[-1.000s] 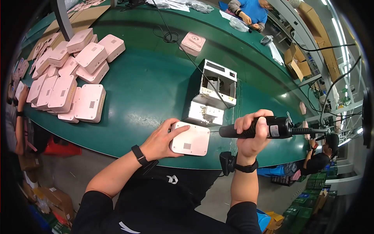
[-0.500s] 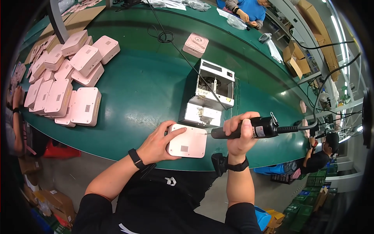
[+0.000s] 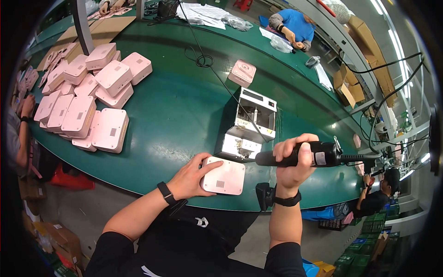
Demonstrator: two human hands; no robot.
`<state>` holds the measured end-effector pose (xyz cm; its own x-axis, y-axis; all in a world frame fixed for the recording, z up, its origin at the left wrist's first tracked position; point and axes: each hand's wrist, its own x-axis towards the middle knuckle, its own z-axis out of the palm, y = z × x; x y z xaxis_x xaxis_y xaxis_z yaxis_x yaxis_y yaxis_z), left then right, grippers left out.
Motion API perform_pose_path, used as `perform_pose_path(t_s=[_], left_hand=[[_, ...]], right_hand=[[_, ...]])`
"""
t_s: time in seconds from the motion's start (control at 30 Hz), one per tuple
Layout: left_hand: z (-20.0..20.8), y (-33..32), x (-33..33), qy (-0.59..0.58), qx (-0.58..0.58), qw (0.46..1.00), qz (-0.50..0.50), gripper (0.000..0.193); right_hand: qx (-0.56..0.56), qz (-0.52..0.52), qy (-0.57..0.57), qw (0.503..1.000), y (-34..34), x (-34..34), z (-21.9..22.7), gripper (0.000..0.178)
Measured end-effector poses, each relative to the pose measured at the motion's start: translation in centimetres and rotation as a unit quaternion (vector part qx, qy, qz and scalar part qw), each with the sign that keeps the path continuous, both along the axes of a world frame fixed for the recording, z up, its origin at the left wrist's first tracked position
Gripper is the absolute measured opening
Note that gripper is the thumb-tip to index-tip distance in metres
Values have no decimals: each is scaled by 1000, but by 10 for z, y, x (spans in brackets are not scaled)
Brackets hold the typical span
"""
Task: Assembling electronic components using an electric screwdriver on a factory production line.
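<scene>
My left hand [image 3: 188, 177] holds a pale pink plastic housing [image 3: 230, 179] at the table's near edge, gripping its left side with the fingers over the top. Corner holes and a small slotted vent show on the housing's upper face. In my right hand [image 3: 295, 161] is a black corded electric screwdriver [image 3: 325, 153], lying nearly level and pointing left. Its front end is just right of the housing, near the front of a silver and black screw feeder [image 3: 251, 121]. The thin bit is hard to make out there.
Many similar pink housings [image 3: 110, 127] are piled at the left of the green table [image 3: 170, 129]. Another pink unit [image 3: 242, 73] lies behind the feeder. A black cable [image 3: 203, 60] crosses above the feeder. Co-workers sit across the table [image 3: 295, 30], at far left and far right.
The view has shifted slightly, with the scene lower in it. My right hand and the screwdriver have moved a little right and away from the housing's corner. My left hand keeps its hold.
</scene>
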<state>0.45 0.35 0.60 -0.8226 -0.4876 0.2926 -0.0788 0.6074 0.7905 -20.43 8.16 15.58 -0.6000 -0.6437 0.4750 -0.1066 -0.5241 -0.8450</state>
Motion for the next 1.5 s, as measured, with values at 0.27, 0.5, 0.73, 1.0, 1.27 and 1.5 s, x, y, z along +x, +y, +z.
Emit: perform_pose_path(t_s=[0.27,0.5,0.73,1.0,1.27,1.5], left_hand=[[2,1,0,-1,9,1000,0,89],[-3,-2,-1,6,14,1000,-1,90],[-4,-3,-1,2,17,1000,-3,92],[-1,-4,0,11,3,1000,0,90],[34,-12,-3,83,-9,996,16,78],[33,-11,-20,121,-82,989,15,34]], right_hand=[[31,-8,12,999,-16,-2,-7,19],[19,43,-2,999,-6,9,-6,23],[17,61,-5,998,-6,12,-7,26],[42,55,-13,998,-10,16,-22,26],[10,75,-75,994,1,16,-10,30],[-30,114,-49,992,17,27,7,32]])
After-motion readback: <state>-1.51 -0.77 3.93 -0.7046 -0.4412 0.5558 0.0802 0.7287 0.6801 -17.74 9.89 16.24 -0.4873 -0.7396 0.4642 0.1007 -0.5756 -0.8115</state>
